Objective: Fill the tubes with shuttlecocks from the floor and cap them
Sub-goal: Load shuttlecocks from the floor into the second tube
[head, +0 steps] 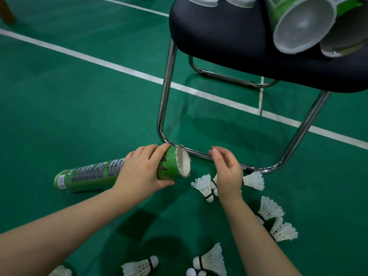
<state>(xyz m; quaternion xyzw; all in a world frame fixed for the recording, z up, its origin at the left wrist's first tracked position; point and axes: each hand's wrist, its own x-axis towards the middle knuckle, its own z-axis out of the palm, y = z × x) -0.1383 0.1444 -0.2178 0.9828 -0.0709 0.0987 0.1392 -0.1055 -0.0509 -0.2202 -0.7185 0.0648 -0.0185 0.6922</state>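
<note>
Gripping a green printed cardboard tube (pixel 89 176) near its open mouth with the left hand (pixel 139 172), low over the green court floor (pixel 79 96) by a chrome chair leg (pixel 165 96). Holding the right hand (pixel 228 174) just apart from that mouth, loosely curled on nothing, above scattered white feather shuttlecocks (pixel 203 185).

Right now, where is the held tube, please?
Head view, lower centre: the tube lies on the floor, left hand gripping its open end by the chair leg.
</note>
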